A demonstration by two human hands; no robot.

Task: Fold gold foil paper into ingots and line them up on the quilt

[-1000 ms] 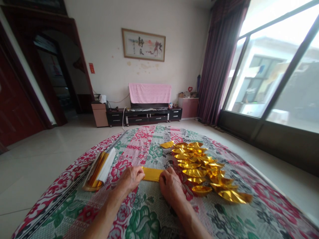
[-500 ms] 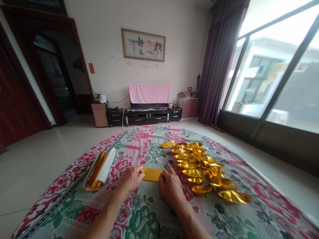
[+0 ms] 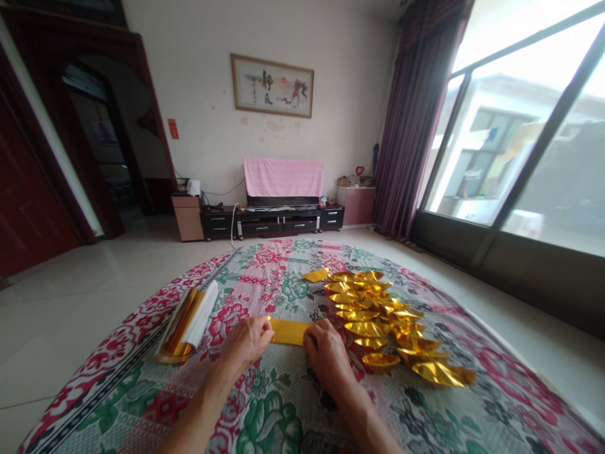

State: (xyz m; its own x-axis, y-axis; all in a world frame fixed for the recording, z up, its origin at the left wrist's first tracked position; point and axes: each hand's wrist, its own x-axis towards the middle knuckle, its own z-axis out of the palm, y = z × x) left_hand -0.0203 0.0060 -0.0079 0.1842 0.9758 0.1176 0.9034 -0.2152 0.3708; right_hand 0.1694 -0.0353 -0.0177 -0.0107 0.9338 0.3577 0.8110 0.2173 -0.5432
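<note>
A folded strip of gold foil paper lies flat between my hands, close to the tablecloth. My left hand pinches its left end, thumb and fingers closed. Its right end is in the curled fingers of my right hand, which hide that edge. To the right of my right hand sit several boat-shaped gold foil ingots in loose rows. One flatter folded gold piece rests at their far left. A curled stack of gold and white foil sheets lies left of my left hand.
A flowered cloth covers the round table. Beyond it, a low black TV cabinet stands by the wall, with a pink cloth over the screen. Tall windows and a purple curtain are on the right.
My right hand has shifted very slightly to the right along the strip. My left hand keeps its pinch, and the ingots and sheet stack are as before.
</note>
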